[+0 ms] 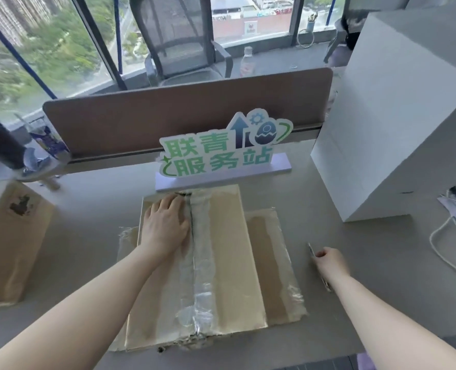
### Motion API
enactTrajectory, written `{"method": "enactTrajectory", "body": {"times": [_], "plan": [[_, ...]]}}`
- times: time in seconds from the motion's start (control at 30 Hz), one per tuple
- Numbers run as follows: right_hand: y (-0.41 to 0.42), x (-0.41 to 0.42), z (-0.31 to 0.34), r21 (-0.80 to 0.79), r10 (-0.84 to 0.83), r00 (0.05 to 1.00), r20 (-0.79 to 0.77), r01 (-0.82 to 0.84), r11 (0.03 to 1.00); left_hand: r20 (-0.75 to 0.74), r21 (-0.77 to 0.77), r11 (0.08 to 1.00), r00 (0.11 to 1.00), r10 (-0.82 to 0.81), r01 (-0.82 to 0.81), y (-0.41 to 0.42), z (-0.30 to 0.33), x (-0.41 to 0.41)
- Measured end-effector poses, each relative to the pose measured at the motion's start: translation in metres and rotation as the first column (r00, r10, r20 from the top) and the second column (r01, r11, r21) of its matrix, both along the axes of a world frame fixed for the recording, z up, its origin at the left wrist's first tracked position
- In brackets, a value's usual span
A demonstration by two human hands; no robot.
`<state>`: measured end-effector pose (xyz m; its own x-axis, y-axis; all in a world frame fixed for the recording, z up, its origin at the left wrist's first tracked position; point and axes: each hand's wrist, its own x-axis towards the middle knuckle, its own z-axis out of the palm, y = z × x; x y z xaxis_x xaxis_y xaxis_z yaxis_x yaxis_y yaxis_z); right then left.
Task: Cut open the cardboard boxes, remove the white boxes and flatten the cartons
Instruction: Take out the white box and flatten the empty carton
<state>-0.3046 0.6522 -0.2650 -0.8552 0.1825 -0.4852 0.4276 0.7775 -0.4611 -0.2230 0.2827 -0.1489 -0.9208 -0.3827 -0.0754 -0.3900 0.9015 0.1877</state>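
Though taped along its seam, the carton (229, 252) near the table's front edge looks light and stiff; left hand (165, 225) presses it flat-fingered, right hand (328, 263) grips the knife (312, 252).

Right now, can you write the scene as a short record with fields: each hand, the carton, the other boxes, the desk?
left hand: left hand lies flat on the taped cardboard box, beside its centre seam
right hand: right hand grips a box cutter on the desk, right of the box
box state: flaps closed, clear tape along the seam
other boxes: white box at right; second cardboard box at left
desk: grey desk, green sign behind the box
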Motion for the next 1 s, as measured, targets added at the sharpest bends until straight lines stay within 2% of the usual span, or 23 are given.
{"method": "enactTrajectory", "body": {"times": [0.13,0.23,0.33,0.4,0.5,0.6,0.67,0.73,0.8,0.87,1.0], "plan": [[0.001,-0.01,-0.004,0.075,0.066,0.998,0.014,-0.067,0.995,0.034,-0.038,0.999,0.999,0.018,-0.016,-0.006,0.004,-0.006],[-0.009,-0.018,0.009,0.078,0.029,0.997,-0.075,-0.023,0.997,0.018,-0.043,0.998,0.999,0.044,-0.043,-0.012,0.007,-0.013],[-0.033,-0.026,0.037,-0.034,-0.033,0.974,-0.224,0.026,0.999,0.004,-0.034,0.999,0.999,0.038,-0.038,-0.018,0.005,-0.018],[-0.059,-0.028,0.062,-0.125,0.002,0.939,-0.345,-0.049,0.991,-0.019,-0.016,0.999,0.999,0.04,-0.04,-0.02,0.004,-0.022],[-0.108,-0.028,0.098,-0.168,0.136,0.83,-0.541,-0.264,0.95,-0.045,0.005,0.999,0.998,0.049,-0.049,-0.024,0.004,-0.025],[-0.166,-0.023,0.127,-0.066,0.326,0.629,-0.706,-0.517,0.853,-0.08,0.062,0.997,0.996,0.048,-0.043,-0.032,0.005,-0.028],[-0.201,-0.021,0.134,0.091,0.502,0.482,-0.718,-0.65,0.754,-0.111,0.115,0.993,0.993,0.037,-0.024,-0.039,0.004,-0.029],[-0.23,-0.023,0.131,0.227,0.676,0.407,-0.614,-0.729,0.646,-0.154,0.18,0.984,0.987,0.04,-0.012,-0.043,0.001,-0.029],[-0.25,-0.027,0.124,0.31,0.782,0.436,-0.446,-0.744,0.592,-0.198,0.237,0.972,0.979,0.05,-0.001,-0.048,-0.004,-0.029],[-0.26,-0.032,0.116,0.333,0.796,0.496,-0.347,-0.728,0.599,-0.233,0.27,0.963,0.971,0.058,0.007,-0.053,-0.008,-0.03],[-0.26,-0.033,0.096,0.206,0.665,0.547,-0.509,-0.672,0.711,-0.273,0.321,0.947,0.956,0.104,-0.011,-0.06,-0.014,-0.033]]}}
